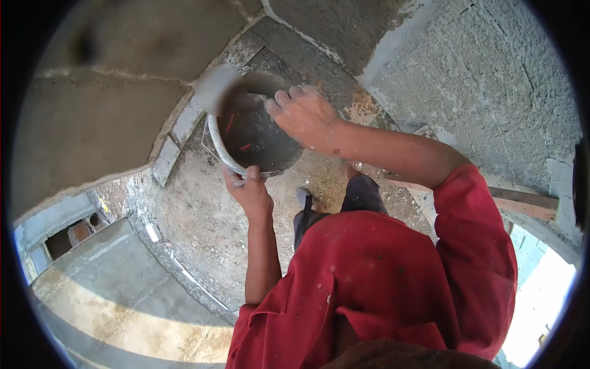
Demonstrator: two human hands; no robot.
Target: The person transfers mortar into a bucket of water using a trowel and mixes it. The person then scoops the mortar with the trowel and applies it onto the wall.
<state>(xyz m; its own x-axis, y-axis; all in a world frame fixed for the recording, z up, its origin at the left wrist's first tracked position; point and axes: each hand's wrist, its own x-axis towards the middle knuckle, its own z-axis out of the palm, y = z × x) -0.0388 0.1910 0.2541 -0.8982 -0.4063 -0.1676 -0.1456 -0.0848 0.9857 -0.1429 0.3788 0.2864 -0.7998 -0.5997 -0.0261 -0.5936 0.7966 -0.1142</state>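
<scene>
A bucket (216, 138) with a pale rim and a thin wire handle is held up in front of me, its mouth facing me. Its inside is dark grey, spattered with pale specks, and shows a few orange-red streaks; whether liquid lies in it I cannot tell. My left hand (251, 192) grips the near rim, thumb over the edge. Across the bucket's right side, my right hand (305, 117) has its fingers curled at the rim. Both hands look dusty with grey residue. A blurred round patch covers part of the bucket's upper left edge.
Rough, gritty ground (196, 203) lies below, where my feet stand. Grey plastered walls (479, 80) rise on the right and a smooth wall (104, 123) on the left. Lower left is a concrete slab (117, 270), with a small white object (153, 232) near its edge.
</scene>
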